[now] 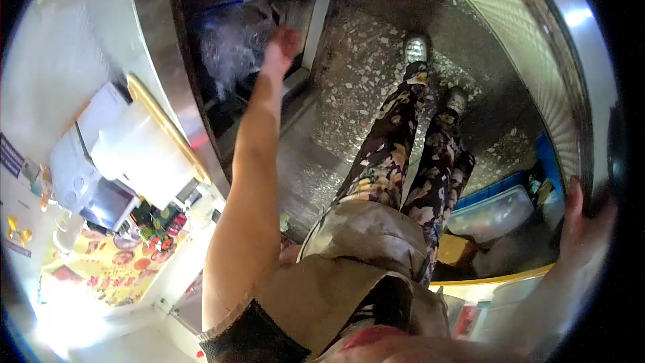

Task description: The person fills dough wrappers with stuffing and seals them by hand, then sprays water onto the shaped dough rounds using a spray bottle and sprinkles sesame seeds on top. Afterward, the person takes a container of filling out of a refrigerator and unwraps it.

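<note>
My left hand (pixel 283 47) reaches down into a dark space under the counter at the upper left. Its fingers look curled, and a small dark shape sticks up beside them, too blurred to name. Next to that hand lies crumpled clear plastic (pixel 232 44). Over at the right, my right hand (pixel 586 232) rests against the edge of a metal-topped counter (pixel 581 81), with the thumb stretched out apart from the fingers. The fingers are partly lost in shadow and nothing shows in them.
A speckled stone floor (pixel 363 60) lies under my shoes. At the lower right are a clear plastic tub (pixel 494 215), a blue crate (pixel 490 191) and a cardboard box (pixel 455 250). A white container (pixel 144 154) and a screen device (pixel 109 203) stand at the left.
</note>
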Tool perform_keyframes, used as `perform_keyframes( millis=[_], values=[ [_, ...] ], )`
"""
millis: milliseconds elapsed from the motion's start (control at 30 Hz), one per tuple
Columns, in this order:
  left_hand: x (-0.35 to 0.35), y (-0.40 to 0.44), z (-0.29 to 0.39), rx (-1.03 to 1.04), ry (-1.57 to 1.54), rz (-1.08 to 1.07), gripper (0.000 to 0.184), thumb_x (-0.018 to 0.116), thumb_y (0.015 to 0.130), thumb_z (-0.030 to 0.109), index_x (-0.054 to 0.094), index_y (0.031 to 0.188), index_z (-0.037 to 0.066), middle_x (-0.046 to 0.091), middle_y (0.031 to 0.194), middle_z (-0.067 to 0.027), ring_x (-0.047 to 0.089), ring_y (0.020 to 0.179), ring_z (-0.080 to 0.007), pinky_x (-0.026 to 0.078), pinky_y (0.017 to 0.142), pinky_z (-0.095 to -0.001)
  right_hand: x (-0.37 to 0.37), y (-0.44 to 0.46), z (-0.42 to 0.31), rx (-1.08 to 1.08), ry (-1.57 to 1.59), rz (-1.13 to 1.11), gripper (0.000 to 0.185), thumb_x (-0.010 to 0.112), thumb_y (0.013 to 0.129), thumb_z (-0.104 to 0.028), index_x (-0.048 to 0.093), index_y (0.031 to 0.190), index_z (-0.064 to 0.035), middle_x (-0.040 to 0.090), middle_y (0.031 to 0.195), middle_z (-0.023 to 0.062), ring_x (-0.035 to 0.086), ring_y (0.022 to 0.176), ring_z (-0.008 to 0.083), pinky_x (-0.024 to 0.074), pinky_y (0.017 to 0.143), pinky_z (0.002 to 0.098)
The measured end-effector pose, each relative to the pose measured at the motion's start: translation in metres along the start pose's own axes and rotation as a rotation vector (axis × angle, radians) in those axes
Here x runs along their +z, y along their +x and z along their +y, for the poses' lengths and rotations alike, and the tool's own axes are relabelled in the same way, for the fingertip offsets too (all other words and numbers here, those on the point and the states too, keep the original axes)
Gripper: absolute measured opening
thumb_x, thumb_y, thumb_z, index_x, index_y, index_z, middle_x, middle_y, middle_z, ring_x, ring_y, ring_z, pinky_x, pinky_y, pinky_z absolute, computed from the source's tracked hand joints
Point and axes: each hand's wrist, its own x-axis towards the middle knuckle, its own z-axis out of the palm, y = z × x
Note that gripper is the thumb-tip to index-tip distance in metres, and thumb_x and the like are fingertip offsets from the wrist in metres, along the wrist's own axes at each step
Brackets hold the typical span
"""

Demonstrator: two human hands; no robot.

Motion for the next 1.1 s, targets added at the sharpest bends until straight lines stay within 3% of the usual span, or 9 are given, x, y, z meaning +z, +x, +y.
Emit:
perform_keyframes(
  millis=[33, 67, 200, 300, 533, 667, 800, 933, 1100],
  values=[
    [-0.011, -0.021, -0.029, -0.021, 0.081, 0.072, 0.02, 0.055, 0.089, 0.03, 0.06, 0.089, 0.011, 0.064, 0.08, -0.0039, 0.06, 0.072, -0.0191, 0.05, 0.066, -0.0344, 0.006, 0.0, 0.008, -0.111, 0.061, 0.013, 0.055, 0.067, 0.082, -0.032, 0.048, 0.123, -0.0006, 0.056, 0.119, 0.0168, 0.055, 0.107, 0.0244, 0.0454, 0.088, 0.032],
    [-0.012, -0.051, -0.045, -0.085, 0.028, 0.025, 0.02, 0.045, 0.094, 0.019, 0.054, 0.105, 0.005, 0.062, 0.099, -0.0095, 0.059, 0.089, -0.0243, 0.05, 0.077, -0.0394, 0.011, 0.001, 0.016, -0.221, 0.118, 0.02, 0.053, 0.066, 0.082, -0.033, 0.05, 0.121, -0.0008, 0.057, 0.117, 0.0159, 0.057, 0.105, 0.0238, 0.0466, 0.086, 0.0312],
    [-0.043, -0.103, -0.107, -0.235, 0.009, 0.176, 0.029, 0.05, 0.093, 0.023, 0.047, 0.118, 0.008, 0.055, 0.116, -0.0085, 0.05, 0.109, -0.0237, 0.043, 0.092, -0.0388, -0.01, 0.021, -0.074, 0.376, -0.494, -0.113, 0.04, 0.06, 0.086, -0.038, 0.063, 0.108, -0.0054, 0.064, 0.108, 0.0106, 0.062, 0.097, 0.0186, 0.048, 0.084, 0.0293],
    [-0.047, -0.135, -0.114, -0.232, 0.075, 0.284, 0.035, 0.052, 0.092, 0.024, 0.044, 0.121, 0.008, 0.051, 0.123, -0.0091, 0.048, 0.113, -0.0231, 0.039, 0.098, -0.0393, -0.002, 0.022, -0.05, -0.024, -0.36, 0.115, 0.048, 0.06, 0.083, -0.041, 0.058, 0.113, -0.0036, 0.061, 0.109, 0.011, 0.06, 0.095, 0.0202, 0.047, 0.081, 0.0314],
    [-0.057, -0.106, -0.122, -0.182, 0.152, 0.286, 0.046, 0.056, 0.089, 0.024, 0.037, 0.129, 0.011, 0.047, 0.124, -0.0108, 0.049, 0.11, -0.026, 0.045, 0.089, -0.0402, -0.011, 0.031, -0.077, -0.213, -0.215, 0.327, 0.072, 0.065, 0.071, -0.057, 0.055, 0.108, 0.0041, 0.061, 0.09, 0.0152, 0.061, 0.076, 0.0278, 0.0479, 0.063, 0.0365],
    [-0.037, -0.082, -0.093, 0.114, 0.385, 0.705, 0.08, 0.066, 0.081, 0.035, 0.013, 0.14, 0.021, 0.049, 0.117, -0.0116, 0.055, 0.093, -0.0233, 0.047, 0.074, -0.0391, -0.01, 0.033, -0.087, -0.262, -0.185, 0.316, 0.086, 0.068, 0.064, -0.066, 0.053, 0.105, 0.0084, 0.061, 0.079, 0.0176, 0.061, 0.066, 0.0321, 0.0485, 0.053, 0.0394],
    [-0.127, -0.023, -0.008, 0.183, -0.06, 0.864, 0.076, 0.054, 0.081, 0.056, 0.02, 0.139, 0.021, 0.047, 0.123, -0.0086, 0.057, 0.09, -0.0255, 0.048, 0.071, -0.0418, -0.004, 0.036, -0.076, -0.333, -0.073, 0.412, 0.086, 0.067, 0.065, -0.067, 0.052, 0.104, 0.0084, 0.06, 0.081, 0.0198, 0.062, 0.069, 0.0337, 0.0488, 0.056, 0.0411],
    [-0.14, -0.022, 0.064, 0.114, -0.547, 0.699, 0.065, 0.045, 0.085, 0.056, 0.036, 0.131, 0.012, 0.05, 0.123, -0.0071, 0.055, 0.101, -0.0261, 0.047, 0.084, -0.0452, -0.005, 0.036, -0.066, -0.38, -0.178, 0.434, 0.086, 0.061, 0.07, -0.066, 0.049, 0.108, 0.0102, 0.057, 0.088, 0.0262, 0.057, 0.078, 0.0419, 0.0461, 0.064, 0.0467],
    [-0.173, 0.026, 0.07, -0.005, -0.822, 0.611, 0.06, 0.045, 0.084, 0.054, 0.048, 0.123, 0.008, 0.053, 0.121, -0.0073, 0.052, 0.108, -0.0276, 0.047, 0.086, -0.0491, -0.008, 0.029, -0.065, -0.33, -0.18, 0.378, 0.086, 0.059, 0.071, -0.068, 0.048, 0.107, 0.009, 0.053, 0.08, 0.0219, 0.05, 0.066, 0.0359, 0.0411, 0.056, 0.0435]
  ],
)
